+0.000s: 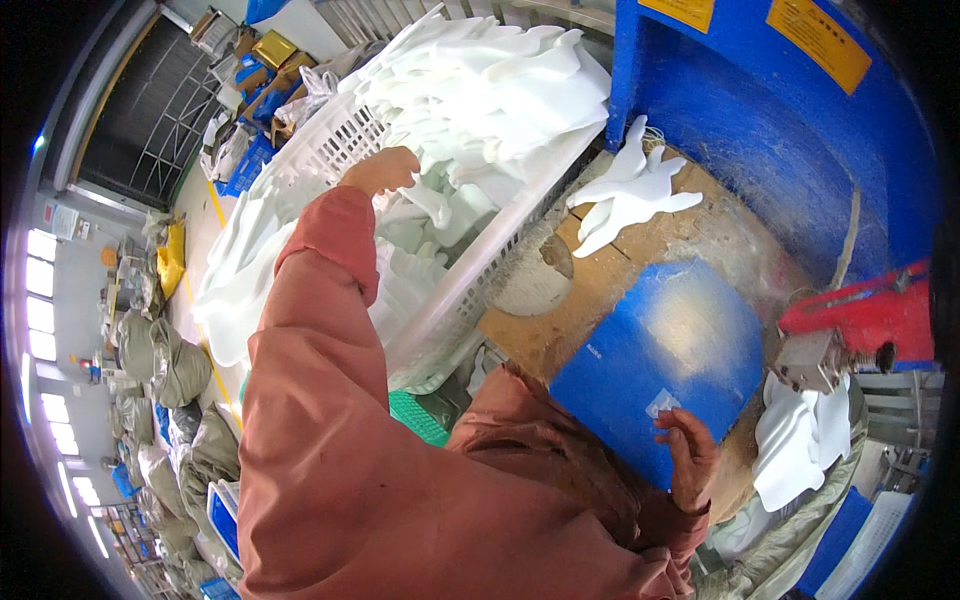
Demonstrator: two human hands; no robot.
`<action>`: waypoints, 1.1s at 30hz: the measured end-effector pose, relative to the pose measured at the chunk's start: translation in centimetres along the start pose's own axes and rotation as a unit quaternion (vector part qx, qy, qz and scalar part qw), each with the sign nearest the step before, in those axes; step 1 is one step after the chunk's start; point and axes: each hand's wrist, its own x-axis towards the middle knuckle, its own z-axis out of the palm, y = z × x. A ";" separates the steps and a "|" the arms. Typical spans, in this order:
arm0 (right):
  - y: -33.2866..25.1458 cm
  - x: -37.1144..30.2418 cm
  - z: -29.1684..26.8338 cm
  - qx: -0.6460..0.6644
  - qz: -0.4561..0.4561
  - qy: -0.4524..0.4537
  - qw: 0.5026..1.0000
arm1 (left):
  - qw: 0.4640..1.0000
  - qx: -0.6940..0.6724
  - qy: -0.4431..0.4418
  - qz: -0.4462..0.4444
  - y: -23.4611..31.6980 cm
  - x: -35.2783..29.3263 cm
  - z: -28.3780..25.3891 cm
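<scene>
A: State the position and condition of each hand.

B: The left hand [383, 170] is at upper centre-left of the frame, over the white basket [440, 325]. Its fingers are curled inward; whether they pinch a piece cannot be determined from this view. The right hand [690, 462] is at lower right, beside the lower edge of the blue board [612, 372], fingers bent and slightly apart, nothing seen between them.

A: Location of the white pieces?

B: The main heap [490, 85] is in the basket, upper centre. Loose pieces [637, 192] lie on the wooden bench [525, 335], right of upper centre. More white sheets [800, 445] are at far right, below the metal block [808, 360].

A: Handling assessment?

B: In my judgement, the pieces are thin and overlap closely. Each is best pinched at its thickest part and lifted straight up, not dragged over the rim. Separating one before lifting reduces the risk of doubles or tears. The right hand is best positioned clear of the metal block.
</scene>
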 end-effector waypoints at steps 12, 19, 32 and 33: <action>-16.8 -4.9 8.3 0.019 -0.549 -0.129 0.826 | 0.996 0.082 -0.014 0.041 4.0 -7.2 -4.8; -18.8 -10.0 11.8 0.117 -0.512 0.035 0.850 | 0.994 0.105 -0.010 0.034 7.4 -12.5 -4.7; -15.5 -9.3 3.3 -0.161 -0.602 -0.142 0.769 | 0.812 0.468 -0.024 0.348 13.5 -16.2 2.6; -14.5 -9.1 1.6 -0.216 -0.561 -0.111 0.791 | 0.860 0.359 -0.015 0.362 15.2 -18.6 3.8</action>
